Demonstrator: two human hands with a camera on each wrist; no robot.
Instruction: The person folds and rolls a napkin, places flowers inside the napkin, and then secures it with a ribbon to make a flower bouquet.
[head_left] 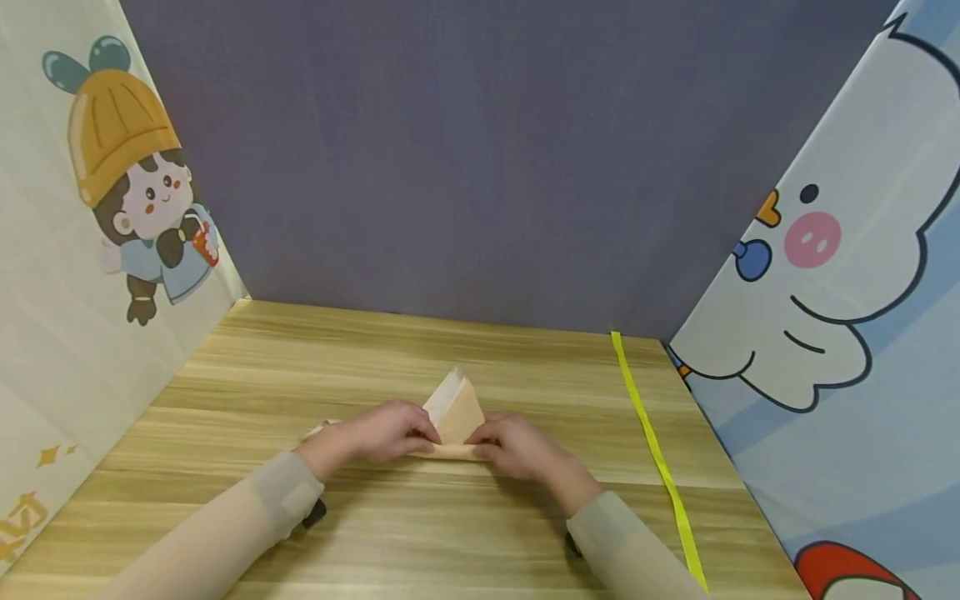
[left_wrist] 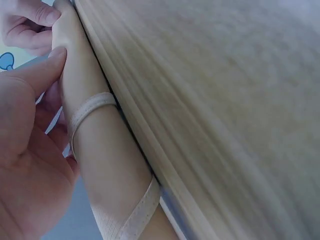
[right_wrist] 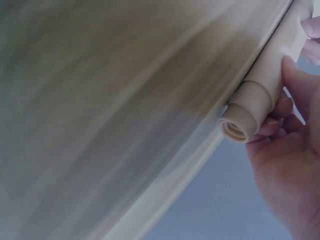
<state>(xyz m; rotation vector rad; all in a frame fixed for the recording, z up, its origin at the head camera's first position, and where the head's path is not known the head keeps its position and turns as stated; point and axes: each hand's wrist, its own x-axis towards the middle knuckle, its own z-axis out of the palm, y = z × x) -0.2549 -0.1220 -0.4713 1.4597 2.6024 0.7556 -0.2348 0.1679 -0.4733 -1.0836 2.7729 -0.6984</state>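
A beige, smooth sheet rolled into a tube lies across the middle of the table, between my two hands. A pointed flap stands up behind it, pale whitish on its left face and beige on its right. My left hand grips the tube left of the flap, thumb on the near side. With thumb and fingers, my right hand pinches its right part. In the left wrist view, stitched edging strips wind around the tube. Coiled layers show at the tube's end in the right wrist view.
The wood-grain table runs back to a dark grey-purple panel. A yellow strip lies along the table's right side. Cartoon-printed sheets hang at the left and right.
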